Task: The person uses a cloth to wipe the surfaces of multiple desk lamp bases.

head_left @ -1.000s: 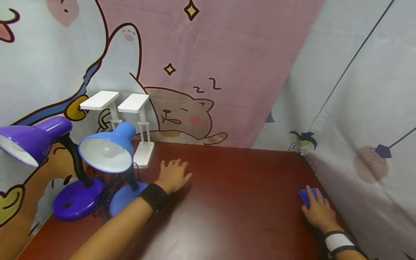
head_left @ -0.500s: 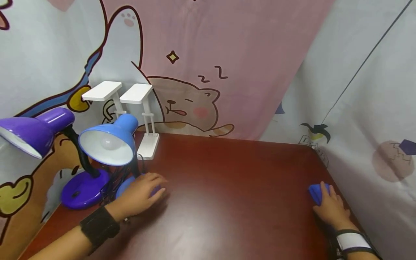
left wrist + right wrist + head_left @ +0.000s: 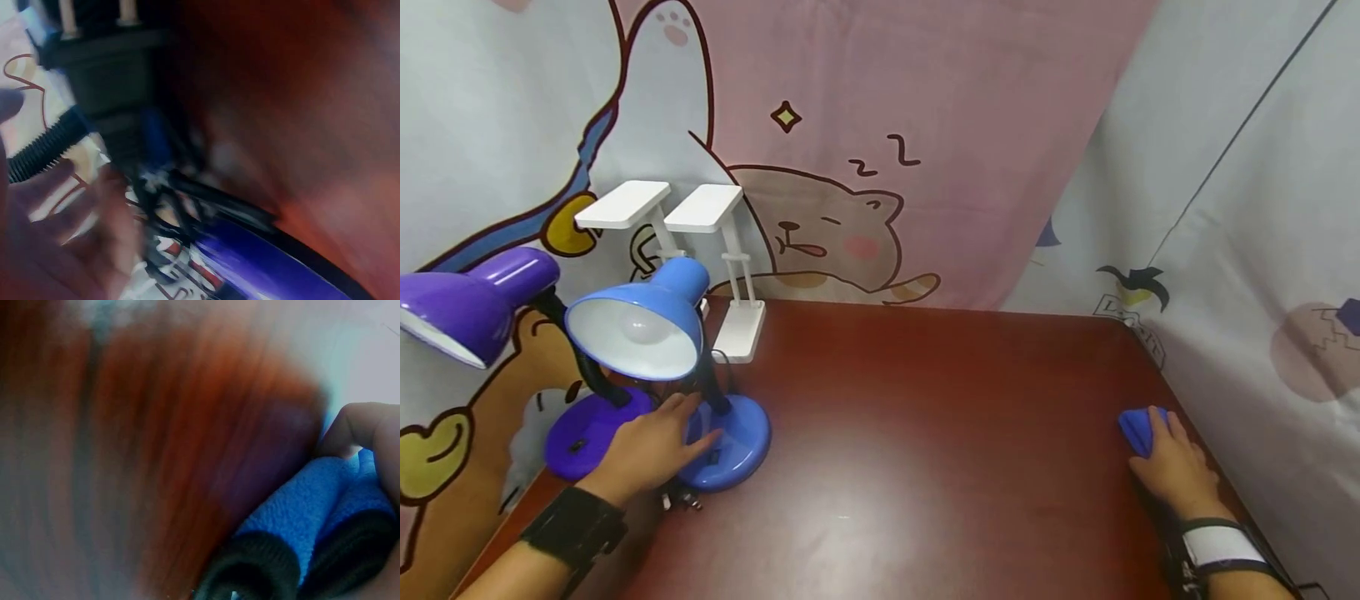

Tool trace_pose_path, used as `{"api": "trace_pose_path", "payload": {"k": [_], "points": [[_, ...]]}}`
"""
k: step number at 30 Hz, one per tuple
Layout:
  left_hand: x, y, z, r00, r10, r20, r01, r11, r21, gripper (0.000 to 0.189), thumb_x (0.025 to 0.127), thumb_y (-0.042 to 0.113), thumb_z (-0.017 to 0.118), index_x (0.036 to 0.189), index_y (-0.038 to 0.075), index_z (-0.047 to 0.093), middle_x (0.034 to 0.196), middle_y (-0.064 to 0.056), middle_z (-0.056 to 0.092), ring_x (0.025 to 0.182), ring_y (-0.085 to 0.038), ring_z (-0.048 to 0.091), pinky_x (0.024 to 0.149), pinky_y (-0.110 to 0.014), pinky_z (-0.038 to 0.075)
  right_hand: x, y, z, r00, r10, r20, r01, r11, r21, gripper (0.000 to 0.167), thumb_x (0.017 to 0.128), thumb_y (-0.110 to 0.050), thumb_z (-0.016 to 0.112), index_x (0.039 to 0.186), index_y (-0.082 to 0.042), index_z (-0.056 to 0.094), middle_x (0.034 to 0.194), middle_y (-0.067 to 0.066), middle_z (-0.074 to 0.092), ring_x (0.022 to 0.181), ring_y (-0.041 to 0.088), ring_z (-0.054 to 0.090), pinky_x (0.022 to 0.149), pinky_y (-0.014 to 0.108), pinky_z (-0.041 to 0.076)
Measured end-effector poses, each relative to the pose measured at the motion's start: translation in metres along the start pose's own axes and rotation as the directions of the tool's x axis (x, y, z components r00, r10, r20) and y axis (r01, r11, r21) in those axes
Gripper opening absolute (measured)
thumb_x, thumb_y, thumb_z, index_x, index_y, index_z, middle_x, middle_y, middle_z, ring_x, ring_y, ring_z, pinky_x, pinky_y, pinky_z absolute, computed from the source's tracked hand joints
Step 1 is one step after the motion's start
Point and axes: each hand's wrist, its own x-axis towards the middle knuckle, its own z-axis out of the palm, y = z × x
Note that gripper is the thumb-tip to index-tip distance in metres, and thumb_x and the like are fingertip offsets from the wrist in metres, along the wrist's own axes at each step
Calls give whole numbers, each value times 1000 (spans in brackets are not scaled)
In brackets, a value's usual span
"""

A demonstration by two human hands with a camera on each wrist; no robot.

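My left hand reaches between the purple lamp and the blue lamp, fingers spread, thumb over the blue base. In the left wrist view, a dark plug with two metal pins and black cables are close to the hand; contact with them is unclear through the blur. At the table's right edge my right hand holds a folded blue cloth against the tabletop. The right wrist view shows a bent finger on the cloth; part of it is hidden by the hand.
Two white stands with flat tops stand behind the lamps; the nearer stand is by the back edge. Metal plug pins lie near the blue base. The red-brown table meets cartoon-printed curtains behind and at right.
My left hand has moved from right of the blue lamp, across its base, to the left between the two lamps. My right hand stays on the blue cloth; the head view has shifted slightly.
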Motion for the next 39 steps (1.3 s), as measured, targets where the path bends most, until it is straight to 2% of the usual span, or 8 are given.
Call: {"api": "trace_pose_path", "payload": {"k": [7, 12, 15, 18, 24, 28, 34, 39], "points": [[2, 4, 5, 1000, 18, 25, -20, 999, 50, 81, 92, 66, 69, 144, 6, 57, 103, -17, 63, 66, -24, 56, 52, -43, 49, -3, -5, 2, 999, -38, -38, 37, 999, -36, 91, 85, -13, 69, 161, 3, 20, 160, 45, 19, 121, 78, 38, 82, 91, 40], [12, 20, 18, 997, 60, -50, -59, 998, 23, 92, 89, 65, 74, 149, -1, 51, 109, -27, 64, 65, -29, 62, 50, -47, 53, -2, -14, 1, 987, -102, -122, 96, 994, -58, 78, 87, -6, 65, 156, 7, 32, 157, 44, 31, 128, 72, 43, 90, 84, 44], [21, 38, 26, 993, 78, -93, -78, 997, -2, 99, 88, 61, 77, 154, -5, 44, 113, -32, 65, 70, -40, 69, 53, -53, 56, 0, -30, 3, 975, -147, -165, 140, 989, -54, 72, 86, -2, 65, 152, 11, 38, 153, 46, 37, 130, 70, 44, 97, 80, 43], [31, 60, 33, 993, 73, -90, -78, 995, -54, 96, 89, 59, 77, 155, -2, 45, 116, -33, 64, 78, -48, 71, 60, -58, 58, 2, -51, 8, 966, -179, -189, 172, 984, -50, 71, 86, 0, 66, 151, 9, 41, 153, 43, 41, 126, 69, 50, 93, 78, 47], [58, 107, 46, 993, 107, -53, -113, 985, -130, 82, 90, 58, 77, 148, 3, 58, 126, -35, 63, 90, -49, 74, 71, -59, 61, 4, -102, 17, 952, -236, -193, 239, 971, -6, 72, 88, -1, 66, 156, 3, 42, 159, 34, 42, 129, 63, 54, 91, 75, 50], [77, 138, 52, 991, 131, -21, -133, 982, -132, 86, 90, 60, 76, 150, 3, 56, 136, -37, 61, 97, -50, 74, 74, -58, 62, 0, -137, 24, 932, -301, -200, 311, 950, 18, 72, 88, 1, 66, 157, 0, 44, 161, 30, 43, 133, 58, 56, 96, 72, 51], [103, 183, 60, 987, 161, 22, -156, 979, -132, 89, 90, 64, 74, 152, 2, 54, 143, -37, 58, 106, -52, 73, 82, -60, 62, -10, -179, 35, 892, -400, -212, 415, 909, 33, 74, 87, 2, 67, 158, -5, 47, 162, 25, 47, 134, 51, 60, 93, 68, 55], [122, 213, 65, 982, 180, 47, -172, 975, -141, 87, 91, 64, 73, 152, 5, 54, 148, -35, 56, 115, -52, 71, 88, -61, 61, -20, -208, 43, 875, -443, -195, 460, 886, 51, 75, 87, 1, 72, 158, -8, 48, 162, 20, 49, 141, 45, 56, 103, 65, 53]]}}
